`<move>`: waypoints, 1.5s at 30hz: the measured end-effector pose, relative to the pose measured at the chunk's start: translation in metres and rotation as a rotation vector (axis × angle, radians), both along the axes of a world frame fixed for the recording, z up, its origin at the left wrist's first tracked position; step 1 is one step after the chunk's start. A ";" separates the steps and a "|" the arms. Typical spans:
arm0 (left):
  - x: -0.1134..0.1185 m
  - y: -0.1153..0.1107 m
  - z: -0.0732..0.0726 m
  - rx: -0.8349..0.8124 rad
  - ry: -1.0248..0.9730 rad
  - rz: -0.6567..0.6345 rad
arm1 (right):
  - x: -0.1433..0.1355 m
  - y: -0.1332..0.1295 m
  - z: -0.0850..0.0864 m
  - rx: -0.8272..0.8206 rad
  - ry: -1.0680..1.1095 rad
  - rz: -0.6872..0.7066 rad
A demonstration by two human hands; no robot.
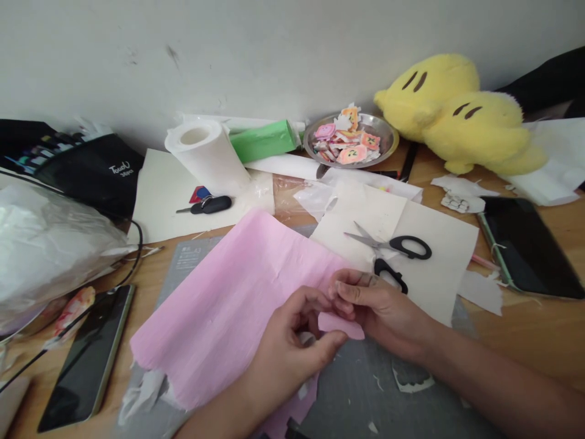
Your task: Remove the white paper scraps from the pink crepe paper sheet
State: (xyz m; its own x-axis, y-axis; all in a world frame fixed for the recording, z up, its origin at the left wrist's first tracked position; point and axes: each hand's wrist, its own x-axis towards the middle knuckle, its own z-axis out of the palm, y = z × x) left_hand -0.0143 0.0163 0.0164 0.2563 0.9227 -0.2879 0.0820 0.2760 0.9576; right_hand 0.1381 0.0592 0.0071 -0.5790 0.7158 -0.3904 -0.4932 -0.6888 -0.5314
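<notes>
A small strip of pink paper (340, 326) sits between the thumb and curled fingers of my left hand (290, 338), which is closed on it. Close beside it, my right hand (377, 302) is pinched, thumb against fingers; whatever lies in the pinch is hidden. The strip's right end reaches under the right fingers. A large pink paper sheet (242, 292) lies under and left of my hands, on a grey cutting mat (361, 390). Beyond my right hand, scissors with black handles (388, 244) lie spread on cream paper (439, 268).
A metal dish (388, 137) of paper cutouts stands at the back, beside yellow plush toys (457, 116). A white roll (208, 152), green roll (265, 141) and keys (210, 204) are behind the sheet. Phones lie left (86, 360) and right (530, 244). A plastic bag (55, 238) is far left.
</notes>
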 end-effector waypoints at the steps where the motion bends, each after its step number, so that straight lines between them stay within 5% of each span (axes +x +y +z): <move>1: 0.000 0.000 0.000 -0.004 -0.017 0.012 | 0.000 0.000 0.000 -0.003 -0.019 -0.001; 6: 0.003 0.000 0.002 -0.088 0.004 0.078 | -0.002 -0.003 0.001 -0.011 -0.158 -0.061; 19: 0.003 0.003 0.002 -0.097 0.044 0.073 | -0.001 -0.008 0.002 0.296 -0.458 -0.158; 27: 0.004 -0.002 -0.001 -0.042 0.161 0.020 | 0.002 -0.014 0.003 0.819 -0.649 -0.270; 39: 0.005 0.000 0.001 0.026 0.195 0.043 | 0.006 -0.024 0.001 1.148 -0.761 -0.268; 45: 0.005 0.000 -0.001 0.075 0.189 0.085 | 0.004 -0.023 0.000 1.151 -0.799 -0.261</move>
State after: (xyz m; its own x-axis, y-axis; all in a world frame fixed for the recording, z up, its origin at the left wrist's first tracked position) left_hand -0.0097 0.0160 0.0150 0.1250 0.9593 -0.2531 0.2413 0.2180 0.9457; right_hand 0.1422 0.0363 0.0072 -0.2883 0.9029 0.3187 0.1574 0.3730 -0.9144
